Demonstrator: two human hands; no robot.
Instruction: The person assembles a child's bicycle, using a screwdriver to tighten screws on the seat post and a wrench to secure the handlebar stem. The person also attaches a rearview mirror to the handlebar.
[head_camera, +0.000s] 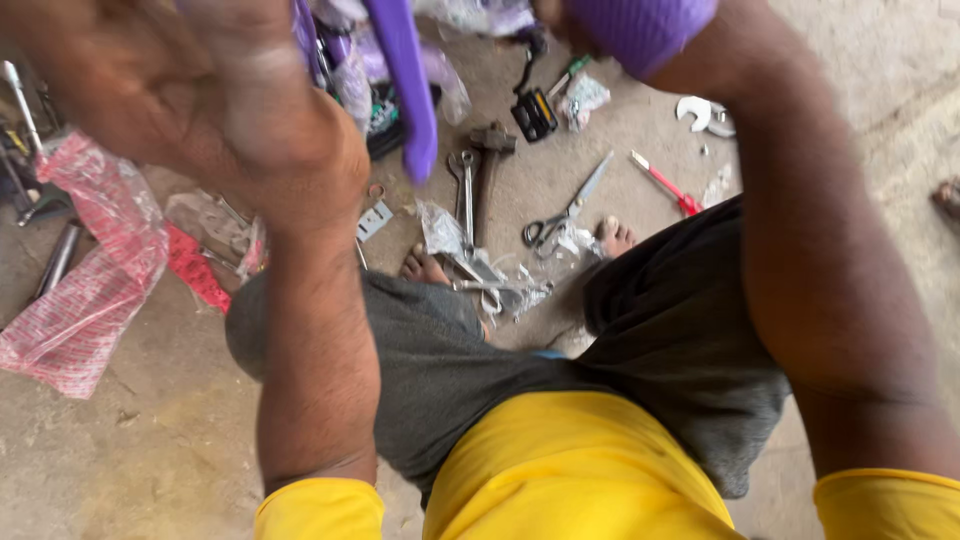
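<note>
A purple metal frame tube (405, 80) hangs at the top of the view, slanting down between your raised arms, well above the concrete floor (140, 450). More purple tubing, partly wrapped in clear plastic (455, 85), sits behind it near the top edge.

Your left hand (200, 90) is lifted close to the camera, blurred, fingers curled just beside the tube; whether it actually grips the tube cannot be told. Your right hand is out of view past the top edge, behind a wider purple part (640, 30), so its grip cannot be told either.

You are seated in a yellow shirt and dark grey shorts, bare feet on the floor. To handle the tube well, judge your hold by feel, keep both wrists steady, and keep the lower end from swinging toward your knees.

Below the tube, near your feet, lie a combination spanner (465, 190), a hammer (490, 165), scissors (565, 215) and a red-handled cutter (665, 185). A black pedal (533, 113) lies farther off. To your left lies red-printed plastic wrapping (85, 290).
</note>
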